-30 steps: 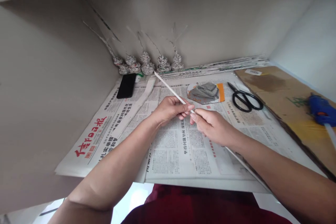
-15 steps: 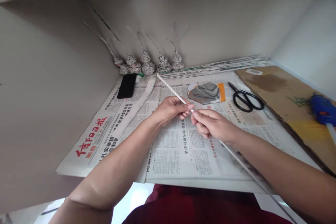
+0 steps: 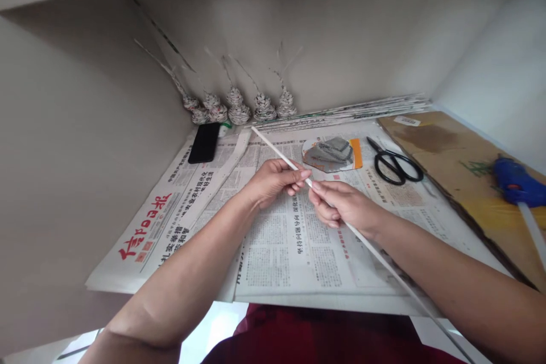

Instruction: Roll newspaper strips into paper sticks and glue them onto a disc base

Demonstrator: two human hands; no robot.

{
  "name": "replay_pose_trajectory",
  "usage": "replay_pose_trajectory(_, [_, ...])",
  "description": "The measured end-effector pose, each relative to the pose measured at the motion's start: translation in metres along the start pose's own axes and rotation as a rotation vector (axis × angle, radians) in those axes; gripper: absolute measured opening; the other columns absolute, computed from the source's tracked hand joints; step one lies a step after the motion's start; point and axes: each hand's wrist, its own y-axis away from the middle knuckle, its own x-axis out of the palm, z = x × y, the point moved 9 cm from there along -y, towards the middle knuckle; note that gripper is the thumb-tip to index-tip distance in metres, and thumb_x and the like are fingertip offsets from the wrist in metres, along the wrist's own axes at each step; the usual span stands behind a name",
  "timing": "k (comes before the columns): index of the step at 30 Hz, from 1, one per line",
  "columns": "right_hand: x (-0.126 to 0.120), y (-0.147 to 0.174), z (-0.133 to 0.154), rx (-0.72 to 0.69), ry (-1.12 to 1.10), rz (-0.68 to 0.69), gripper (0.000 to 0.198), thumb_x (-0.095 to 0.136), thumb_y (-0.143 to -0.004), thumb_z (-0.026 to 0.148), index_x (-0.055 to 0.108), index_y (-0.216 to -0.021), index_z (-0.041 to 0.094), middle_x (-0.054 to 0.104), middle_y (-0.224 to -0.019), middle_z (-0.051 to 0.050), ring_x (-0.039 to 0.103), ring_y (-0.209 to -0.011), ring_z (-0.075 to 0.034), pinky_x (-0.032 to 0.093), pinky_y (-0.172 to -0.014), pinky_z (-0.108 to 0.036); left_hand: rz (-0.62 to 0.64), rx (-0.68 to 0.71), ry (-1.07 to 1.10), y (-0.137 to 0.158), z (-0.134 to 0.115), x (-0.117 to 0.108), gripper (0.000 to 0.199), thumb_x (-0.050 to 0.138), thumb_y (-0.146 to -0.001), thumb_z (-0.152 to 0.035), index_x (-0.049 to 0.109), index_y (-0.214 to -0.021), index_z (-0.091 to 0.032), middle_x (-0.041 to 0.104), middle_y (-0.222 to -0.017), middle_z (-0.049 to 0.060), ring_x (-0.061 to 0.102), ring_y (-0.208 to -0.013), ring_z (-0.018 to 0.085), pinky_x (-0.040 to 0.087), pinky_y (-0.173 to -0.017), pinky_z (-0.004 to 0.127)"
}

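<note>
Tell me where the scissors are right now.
In the head view, the scissors lie on the newspaper right of centre, between the orange-edged card and the cardboard, beyond the right hand.

The stick point(image 3: 277, 150) is showing plain white and the scissors point(image 3: 389, 154) plain black. Left of the scissors, the cloth point(image 3: 335, 151) is looking grey with darker speckles. Under the scissors, the newspaper point(image 3: 271, 256) is carrying black print and red characters on greyish white. Right of them, the cardboard point(image 3: 478, 193) is showing brown with green scribbles, and the glue gun point(image 3: 517, 182) is showing blue.
</note>
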Motion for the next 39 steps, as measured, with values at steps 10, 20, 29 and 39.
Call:
replay_pose_trajectory(10, [-0.018,0.005,0.02,-0.17,0.559,-0.255,0.031,0.049,-0.09,0.046,0.06,-0.08,0.018,0.043,-0.054,0.005,0.037,-0.045,-0.007,0.029,-0.045,-0.022,0.008,0.021,-0.091,-0.002,0.002,0.001,0.029,0.079,-0.065,-0.033,0.065,-0.075,-0.009,0.06,-0.06,0.001,0.052,-0.051,0.007,0.038,-0.047,0.019])
replay_pose_trajectory(20, [-0.006,-0.001,0.0,0.016,0.038,-0.026,0.033,0.046,-0.09,0.051,0.054,-0.083,0.019,0.042,-0.047,0.007,0.04,-0.039,-0.009,0.03,-0.04,-0.022,0.058,0.003,-0.004,-0.001,0.003,0.005,0.028,0.078,-0.068,-0.032,0.063,-0.077,-0.01,0.06,-0.059,0.0,0.052,-0.052,0.006,0.036,-0.048,0.018])
replay_pose_trajectory(29, [0.004,-0.002,-0.005,0.064,-0.152,0.096,0.03,0.045,-0.091,0.047,0.048,-0.078,0.02,0.033,-0.042,0.01,0.031,-0.036,-0.008,0.025,-0.038,-0.021,0.058,-0.033,0.038,0.0,0.005,0.004,0.028,0.077,-0.068,-0.032,0.064,-0.079,-0.01,0.061,-0.062,0.0,0.053,-0.053,0.005,0.036,-0.049,0.017])
replay_pose_trajectory(39, [0.0,0.002,0.003,0.018,0.035,0.004,0.033,0.043,-0.092,0.048,0.049,-0.075,0.02,0.036,-0.041,0.009,0.033,-0.035,-0.008,0.029,-0.038,-0.021,0.052,-0.036,0.032,0.001,0.005,0.007,0.028,0.078,-0.066,-0.031,0.063,-0.078,-0.01,0.06,-0.061,0.0,0.052,-0.052,0.005,0.036,-0.047,0.017])
